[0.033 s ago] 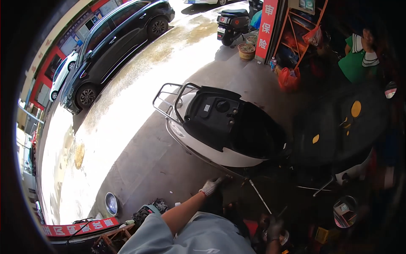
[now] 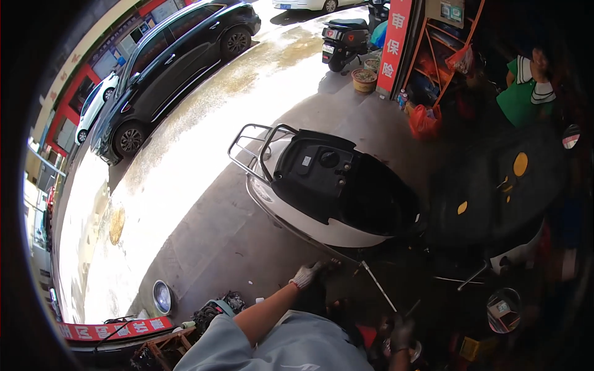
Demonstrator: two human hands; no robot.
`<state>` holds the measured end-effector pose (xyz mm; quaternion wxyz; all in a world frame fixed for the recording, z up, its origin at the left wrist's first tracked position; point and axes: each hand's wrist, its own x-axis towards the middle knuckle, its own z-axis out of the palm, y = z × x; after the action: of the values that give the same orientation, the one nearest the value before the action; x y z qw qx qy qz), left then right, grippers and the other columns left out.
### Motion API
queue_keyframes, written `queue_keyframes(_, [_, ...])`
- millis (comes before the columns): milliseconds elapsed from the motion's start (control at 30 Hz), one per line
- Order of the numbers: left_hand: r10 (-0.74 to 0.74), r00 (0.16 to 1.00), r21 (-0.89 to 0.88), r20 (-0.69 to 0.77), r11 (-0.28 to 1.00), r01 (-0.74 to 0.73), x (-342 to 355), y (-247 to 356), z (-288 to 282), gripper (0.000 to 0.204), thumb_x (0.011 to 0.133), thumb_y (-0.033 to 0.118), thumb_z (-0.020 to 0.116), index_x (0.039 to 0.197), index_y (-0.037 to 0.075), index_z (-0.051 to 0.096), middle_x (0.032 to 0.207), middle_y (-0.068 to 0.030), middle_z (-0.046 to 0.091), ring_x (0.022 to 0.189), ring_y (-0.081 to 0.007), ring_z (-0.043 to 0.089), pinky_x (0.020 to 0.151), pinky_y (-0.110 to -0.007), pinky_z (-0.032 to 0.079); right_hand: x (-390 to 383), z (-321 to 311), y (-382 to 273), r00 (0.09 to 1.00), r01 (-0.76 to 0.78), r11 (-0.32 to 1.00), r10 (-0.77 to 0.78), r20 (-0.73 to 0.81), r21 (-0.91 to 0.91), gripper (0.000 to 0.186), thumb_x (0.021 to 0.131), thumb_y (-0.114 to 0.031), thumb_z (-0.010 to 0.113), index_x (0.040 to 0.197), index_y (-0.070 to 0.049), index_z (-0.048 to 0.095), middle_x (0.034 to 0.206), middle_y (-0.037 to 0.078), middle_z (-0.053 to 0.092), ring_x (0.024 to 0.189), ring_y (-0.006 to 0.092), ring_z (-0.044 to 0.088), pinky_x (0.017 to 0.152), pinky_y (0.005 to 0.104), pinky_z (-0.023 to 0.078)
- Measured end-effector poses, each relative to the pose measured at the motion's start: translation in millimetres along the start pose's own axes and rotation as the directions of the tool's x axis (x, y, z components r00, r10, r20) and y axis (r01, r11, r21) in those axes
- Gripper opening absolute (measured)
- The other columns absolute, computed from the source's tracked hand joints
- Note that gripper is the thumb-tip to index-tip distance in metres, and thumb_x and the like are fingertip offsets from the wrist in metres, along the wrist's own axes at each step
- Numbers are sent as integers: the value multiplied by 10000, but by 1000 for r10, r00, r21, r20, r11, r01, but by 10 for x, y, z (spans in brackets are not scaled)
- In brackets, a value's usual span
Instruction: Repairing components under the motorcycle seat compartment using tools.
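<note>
White scooter [image 2: 349, 234] shifted rightward in view, right grip [image 2: 401, 334] around metal rod [image 2: 378, 286], hold of left grip [image 2: 305, 275] unclear

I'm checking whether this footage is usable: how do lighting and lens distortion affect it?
Head view: sunlit pavement is blown out to white; head view: deep shadow hides detail around the right hand, leaving its grip unclear, while the left hand shows better; head view: the fisheye bends the building along the left rim.
</note>
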<state>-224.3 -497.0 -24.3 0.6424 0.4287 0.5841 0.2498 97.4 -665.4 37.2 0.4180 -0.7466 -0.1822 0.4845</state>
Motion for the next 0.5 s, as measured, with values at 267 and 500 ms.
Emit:
queue_keyframes(267, [-45,992,-579,-119,815,-32,-312,499,-557,457,964,282,543,1308,-9,464,1139,-117,602,935,-222,638,787,-331,542,-231,796,-1209,965,101,975,-144,218,198,246,864,-144,590,1086,-48,634,672,-30,539,526,52,484,441,228,383])
queue_keyframes(500, [-113,978,-803,-177,590,-78,319,1351,-1135,319,955,275,566,1114,-2,566,857,-51,575,663,-101,536,601,-261,471,-242,1519,-1877,931,195,967,-235,278,164,229,867,-57,541,1071,2,628,643,1,561,474,74,478,423,217,371])
